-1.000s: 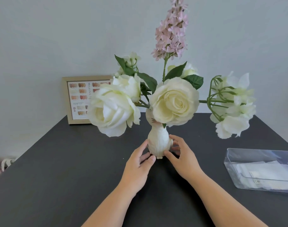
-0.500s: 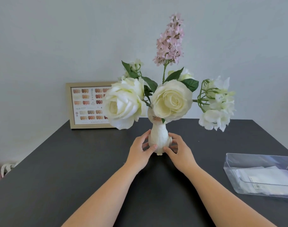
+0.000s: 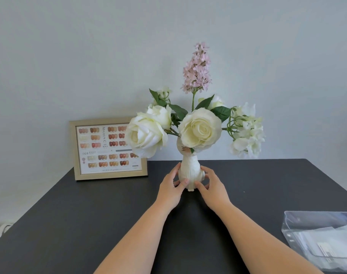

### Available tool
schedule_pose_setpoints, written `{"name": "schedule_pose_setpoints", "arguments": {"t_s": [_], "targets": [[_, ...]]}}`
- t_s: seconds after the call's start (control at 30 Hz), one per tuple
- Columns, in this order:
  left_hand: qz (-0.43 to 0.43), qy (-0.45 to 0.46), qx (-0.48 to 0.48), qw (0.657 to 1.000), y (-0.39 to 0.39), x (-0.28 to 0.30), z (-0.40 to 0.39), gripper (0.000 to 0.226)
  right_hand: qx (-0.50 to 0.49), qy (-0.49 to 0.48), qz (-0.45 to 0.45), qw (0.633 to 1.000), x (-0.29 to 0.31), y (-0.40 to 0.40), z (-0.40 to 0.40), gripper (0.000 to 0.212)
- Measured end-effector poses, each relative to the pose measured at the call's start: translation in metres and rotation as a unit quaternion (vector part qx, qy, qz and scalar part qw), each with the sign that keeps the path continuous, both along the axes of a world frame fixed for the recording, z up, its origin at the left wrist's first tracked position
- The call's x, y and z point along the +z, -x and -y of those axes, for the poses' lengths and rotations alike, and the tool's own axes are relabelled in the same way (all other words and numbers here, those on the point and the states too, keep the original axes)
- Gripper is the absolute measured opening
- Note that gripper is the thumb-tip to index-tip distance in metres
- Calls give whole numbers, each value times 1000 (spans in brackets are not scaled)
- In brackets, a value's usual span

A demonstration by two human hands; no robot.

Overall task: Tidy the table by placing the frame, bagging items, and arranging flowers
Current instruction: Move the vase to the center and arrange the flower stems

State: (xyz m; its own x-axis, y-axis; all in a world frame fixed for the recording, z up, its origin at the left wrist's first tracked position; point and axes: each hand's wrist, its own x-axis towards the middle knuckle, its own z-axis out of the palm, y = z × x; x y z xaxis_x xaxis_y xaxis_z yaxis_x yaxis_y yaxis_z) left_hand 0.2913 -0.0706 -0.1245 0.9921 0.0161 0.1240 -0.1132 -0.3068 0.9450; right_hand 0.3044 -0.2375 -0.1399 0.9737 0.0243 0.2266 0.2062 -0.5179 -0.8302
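On the table point(image 3: 69, 224), the vase point(image 3: 190, 173) stands at centre; frame point(image 3: 109, 148) at ten o'clock, bag point(image 3: 322, 238) at four o'clock.

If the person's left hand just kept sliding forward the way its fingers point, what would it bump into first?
The left hand points forward and slightly right, already touching the white vase, so the vase is what it meets at once. The picture frame stands further left, seemingly off that line, though depth is hard to judge.

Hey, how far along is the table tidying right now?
Frame stands upright at the back; clear bag holds items. Both hands, left and right, cup the white vase of flowers on the table. Left: let go.
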Motion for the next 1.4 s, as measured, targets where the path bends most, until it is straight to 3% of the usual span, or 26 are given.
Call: {"name": "schedule_pose_setpoints", "arguments": {"t_s": [0.17, 0.27, 0.37, 0.47, 0.57, 0.67, 0.77, 1.03, 1.2, 1.4], "targets": [[-1, 12, -5, 1000, -6, -3, -1, 64, -21, 4, 12, 1000, -2, -4, -3, 58], [3, 57, 15, 998, 4, 4, -1, 68, -69, -98, 31, 992, 7, 8, -1, 69], [53, 215, 97, 970, 22, 33, -6, 69, -118, -269, 115, 949, 42, 31, 5, 68], [203, 287, 111, 930, 40, 76, -19, 87, -99, -388, 255, 880, 84, 45, 13, 95], [327, 222, 110, 912, 55, 118, -28, 94, -55, -389, 322, 862, 127, 50, 20, 91], [379, 113, 132, 909, 52, 148, -38, 69, -94, -327, 307, 889, 161, 46, 34, 55], [390, 2, 144, 910, 39, 173, -46, 50, -115, -281, 251, 919, 196, 36, 48, 34], [342, -201, 121, 910, 5, 235, -20, 44, -8, -105, 120, 987, 273, -7, 40, 9], [278, -348, 87, 891, 1, 234, -8, 37, 11, 41, 81, 996, 264, -18, 28, 19], [262, -363, 94, 889, 9, 225, -10, 32, 10, 74, 40, 996, 237, -18, 31, 24]]}}
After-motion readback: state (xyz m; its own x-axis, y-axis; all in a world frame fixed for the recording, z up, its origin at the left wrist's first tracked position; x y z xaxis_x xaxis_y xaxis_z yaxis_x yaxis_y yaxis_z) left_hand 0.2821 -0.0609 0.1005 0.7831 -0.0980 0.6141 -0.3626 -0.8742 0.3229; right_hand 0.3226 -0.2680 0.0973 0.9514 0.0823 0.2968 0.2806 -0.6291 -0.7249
